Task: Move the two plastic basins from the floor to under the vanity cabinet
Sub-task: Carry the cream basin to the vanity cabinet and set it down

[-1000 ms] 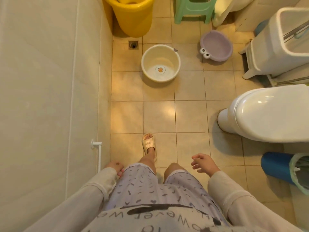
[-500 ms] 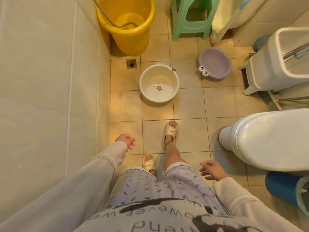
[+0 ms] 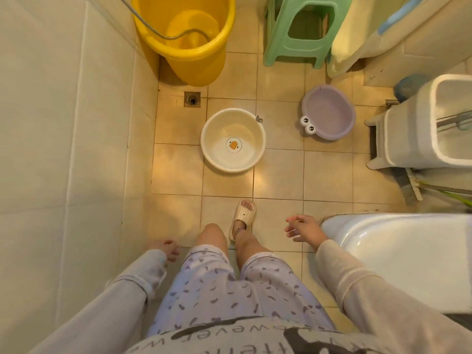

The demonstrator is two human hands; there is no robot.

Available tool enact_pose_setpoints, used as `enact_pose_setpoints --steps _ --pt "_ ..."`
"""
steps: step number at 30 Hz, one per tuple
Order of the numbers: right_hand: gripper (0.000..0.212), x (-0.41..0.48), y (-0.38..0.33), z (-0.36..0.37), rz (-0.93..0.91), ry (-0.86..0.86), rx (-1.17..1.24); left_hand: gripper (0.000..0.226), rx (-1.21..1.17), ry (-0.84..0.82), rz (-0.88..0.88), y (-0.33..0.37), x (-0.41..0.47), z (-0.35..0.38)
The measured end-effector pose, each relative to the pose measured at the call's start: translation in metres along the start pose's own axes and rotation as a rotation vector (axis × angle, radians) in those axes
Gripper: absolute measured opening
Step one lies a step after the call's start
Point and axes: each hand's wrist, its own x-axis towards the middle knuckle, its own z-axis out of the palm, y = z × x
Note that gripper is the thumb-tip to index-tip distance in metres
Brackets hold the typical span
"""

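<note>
**Basins wait on the floor**

Basins sit apart on the floor (image 3: pixel 278 175): the white basin (image 3: pixel 233 140) is straight ahead, and the purple basin (image 3: pixel 329 112) is off to the right. The right hand (image 3: pixel 305 229) is open and empty. The left hand (image 3: pixel 167 249) is loosely curled and empty. Step close, bend low, and grab the white rim with both hands.

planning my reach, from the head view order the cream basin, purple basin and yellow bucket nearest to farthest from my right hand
From the right hand:
1. Cream basin, ahead and to the left on the floor.
2. Purple basin, ahead and slightly right, beyond the cream one.
3. Yellow bucket, far left corner by the wall.
</note>
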Motion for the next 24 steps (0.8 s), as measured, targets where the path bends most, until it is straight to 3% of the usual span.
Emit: enact_pose_setpoints --steps 15,24 --pt "0.016 0.092 -0.030 -0.003 0.066 0.057 -0.074 0.014 0.208 -0.052 0.188 0.157 0.069 0.012" --pt "0.022 0.271 -0.064 0.040 0.101 0.060 0.124 0.017 0.170 0.002 0.262 0.206 0.238 0.012"
